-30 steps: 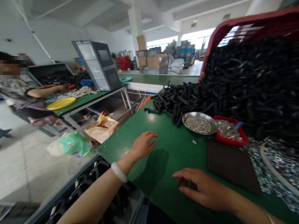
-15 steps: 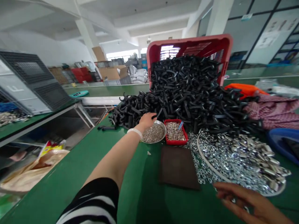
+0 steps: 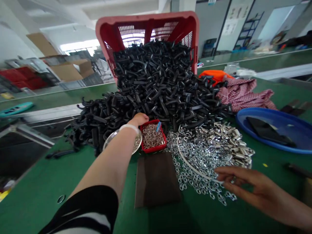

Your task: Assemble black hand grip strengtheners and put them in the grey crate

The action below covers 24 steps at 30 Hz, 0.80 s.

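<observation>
My left hand (image 3: pixel 140 119), with a white band at the wrist, reaches to the front edge of a big heap of black curved plastic handles (image 3: pixel 156 87). Its fingers are curled, and what they hold is hidden. Just beside it sits a red tray (image 3: pixel 153 149) of small metal pins with a blue strip on top. A round metal dish (image 3: pixel 107 142) of tiny metal pieces is partly behind my forearm. My right hand (image 3: pixel 253 185) hovers by the front of the loose metal nuts (image 3: pixel 202 162), fingers bent inward around small nuts that barely show.
A red plastic crate (image 3: pixel 148 18) lies tipped behind the heap. A dark brown pad (image 3: pixel 157 182) lies in front of the red tray. Shiny metal sleeves (image 3: pixel 231 139) are heaped by the nuts. At right are a blue tray (image 3: pixel 273 143), a checked cloth (image 3: pixel 243 92) and an orange cloth (image 3: pixel 214 76).
The view has turned right. My left hand has shifted from above the metal dish toward the red tray, at the heap's edge. My right hand has come closer to the nuts.
</observation>
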Each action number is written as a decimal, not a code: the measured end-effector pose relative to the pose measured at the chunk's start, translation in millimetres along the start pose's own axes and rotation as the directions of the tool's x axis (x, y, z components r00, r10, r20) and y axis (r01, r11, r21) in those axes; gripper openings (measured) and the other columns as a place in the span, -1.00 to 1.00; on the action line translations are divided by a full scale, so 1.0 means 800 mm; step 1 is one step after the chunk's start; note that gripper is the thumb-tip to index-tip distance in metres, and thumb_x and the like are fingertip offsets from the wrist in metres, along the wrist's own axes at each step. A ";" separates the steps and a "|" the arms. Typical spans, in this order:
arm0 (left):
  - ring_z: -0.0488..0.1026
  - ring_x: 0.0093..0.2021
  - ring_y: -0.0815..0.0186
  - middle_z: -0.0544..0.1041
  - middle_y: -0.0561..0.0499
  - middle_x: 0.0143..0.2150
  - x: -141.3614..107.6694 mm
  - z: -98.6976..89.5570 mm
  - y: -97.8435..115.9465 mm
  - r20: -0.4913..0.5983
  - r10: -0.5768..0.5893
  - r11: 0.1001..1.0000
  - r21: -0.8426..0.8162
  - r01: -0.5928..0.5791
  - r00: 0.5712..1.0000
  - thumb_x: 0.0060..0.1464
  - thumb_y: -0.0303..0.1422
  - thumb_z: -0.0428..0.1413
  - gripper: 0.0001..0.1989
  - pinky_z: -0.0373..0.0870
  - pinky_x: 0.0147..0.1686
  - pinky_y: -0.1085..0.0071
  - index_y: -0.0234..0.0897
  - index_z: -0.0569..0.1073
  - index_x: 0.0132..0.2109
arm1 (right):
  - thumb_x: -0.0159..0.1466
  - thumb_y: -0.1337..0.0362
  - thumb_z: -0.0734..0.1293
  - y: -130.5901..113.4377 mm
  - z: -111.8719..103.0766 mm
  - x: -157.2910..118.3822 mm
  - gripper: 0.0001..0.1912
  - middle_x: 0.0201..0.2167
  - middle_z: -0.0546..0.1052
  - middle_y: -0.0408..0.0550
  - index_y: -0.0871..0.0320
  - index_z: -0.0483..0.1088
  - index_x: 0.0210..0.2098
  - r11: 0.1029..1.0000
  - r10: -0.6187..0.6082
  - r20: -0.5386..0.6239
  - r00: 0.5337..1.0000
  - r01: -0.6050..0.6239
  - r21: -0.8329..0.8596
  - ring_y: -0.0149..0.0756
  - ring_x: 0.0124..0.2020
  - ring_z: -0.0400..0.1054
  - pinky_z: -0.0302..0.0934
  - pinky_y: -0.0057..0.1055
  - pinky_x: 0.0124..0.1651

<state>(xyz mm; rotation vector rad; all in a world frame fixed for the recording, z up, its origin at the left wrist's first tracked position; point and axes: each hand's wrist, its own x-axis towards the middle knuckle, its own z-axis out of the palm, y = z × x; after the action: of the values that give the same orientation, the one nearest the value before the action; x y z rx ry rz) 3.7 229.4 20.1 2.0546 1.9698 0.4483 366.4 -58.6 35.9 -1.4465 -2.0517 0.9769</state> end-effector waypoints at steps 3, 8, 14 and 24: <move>0.46 -0.25 0.25 0.55 -0.05 -0.28 0.000 -0.008 -0.018 0.017 0.014 0.998 0.057 -0.015 1.000 -0.10 -0.40 0.13 -0.80 0.32 -0.16 0.44 -0.30 0.54 -0.25 | 0.18 0.14 0.26 -0.016 -0.011 0.022 -0.65 -0.22 0.50 -0.01 0.06 0.36 -0.05 0.999 -0.045 -0.013 0.999 0.045 0.030 -0.27 -0.27 0.41 0.38 -0.37 -0.29; 0.45 -0.20 0.19 0.53 -0.12 -0.21 -0.003 -0.010 -0.017 0.006 0.010 0.991 0.133 -0.011 1.000 0.00 -0.35 0.05 -0.78 0.30 -0.16 0.38 -0.30 0.51 -0.21 | 0.17 0.08 0.25 -0.006 -0.034 0.064 -0.60 -0.28 0.51 0.00 0.16 0.35 -0.08 0.996 -0.090 -0.194 0.977 0.093 0.007 -0.32 -0.33 0.41 0.35 -0.41 -0.34; 0.46 -0.25 0.24 0.54 -0.04 -0.24 -0.006 -0.003 -0.007 0.112 0.025 0.989 0.141 -0.041 0.993 0.03 -0.26 0.04 -0.78 0.31 -0.23 0.46 -0.22 0.52 -0.24 | 0.16 0.10 0.20 0.064 -0.092 0.140 -0.58 -0.32 0.51 0.02 0.24 0.38 -0.10 0.906 -0.016 -0.442 0.897 -0.174 -0.385 -0.25 -0.34 0.39 0.29 -0.32 -0.25; 0.36 -0.05 0.09 0.35 -0.20 -0.03 -0.028 -0.065 0.039 -0.201 0.041 0.991 0.132 -0.014 0.979 0.12 -0.12 -0.11 -0.62 0.25 -0.09 0.21 -0.24 0.37 -0.05 | 0.07 0.14 0.23 0.099 -0.115 0.249 -0.65 -0.29 0.51 -0.02 0.12 0.45 -0.20 0.654 0.264 -0.223 0.938 -0.344 -0.673 -0.17 -0.28 0.38 0.21 -0.34 -0.27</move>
<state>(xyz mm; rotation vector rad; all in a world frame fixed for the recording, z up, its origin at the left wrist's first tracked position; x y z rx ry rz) 11.3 203.9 79.2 2.1948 2.1405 0.5713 409.6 170.6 27.6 -2.2338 -2.2543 0.1533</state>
